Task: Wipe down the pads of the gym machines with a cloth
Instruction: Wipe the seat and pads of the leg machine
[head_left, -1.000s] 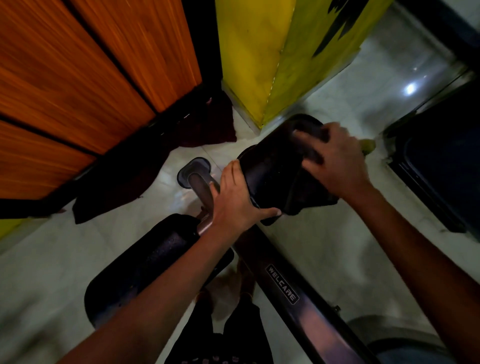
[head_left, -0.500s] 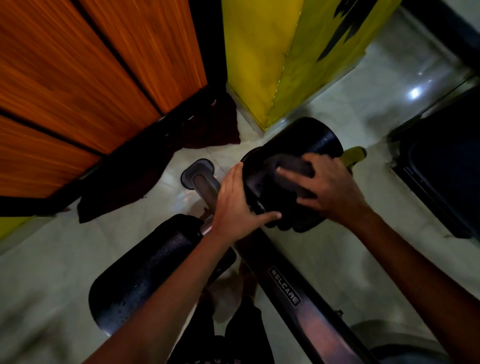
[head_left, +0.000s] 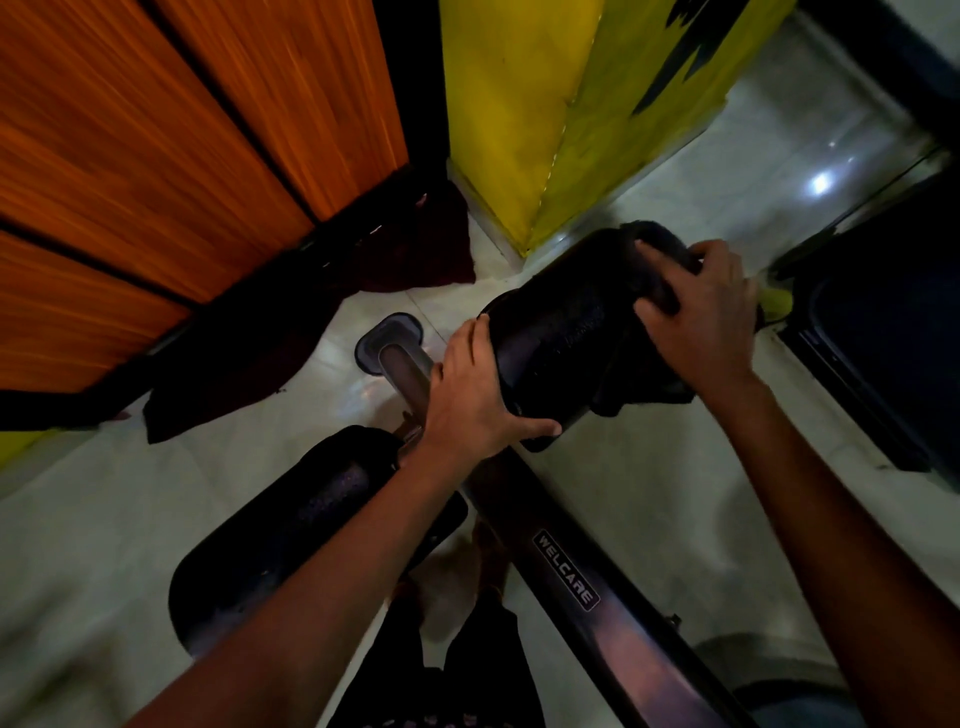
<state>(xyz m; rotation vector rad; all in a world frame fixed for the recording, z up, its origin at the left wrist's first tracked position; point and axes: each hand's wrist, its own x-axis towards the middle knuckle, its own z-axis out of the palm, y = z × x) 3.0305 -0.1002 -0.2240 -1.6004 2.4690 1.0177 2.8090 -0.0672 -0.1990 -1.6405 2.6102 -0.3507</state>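
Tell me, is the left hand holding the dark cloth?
No, the left hand grips the end of the black roller pad, while the right hand presses the dark cloth on it.

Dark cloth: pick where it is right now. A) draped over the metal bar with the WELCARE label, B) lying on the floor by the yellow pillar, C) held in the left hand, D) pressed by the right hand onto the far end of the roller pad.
D: the right hand presses the dark cloth onto the far end of the roller pad, while the left hand steadies the pad's near end.
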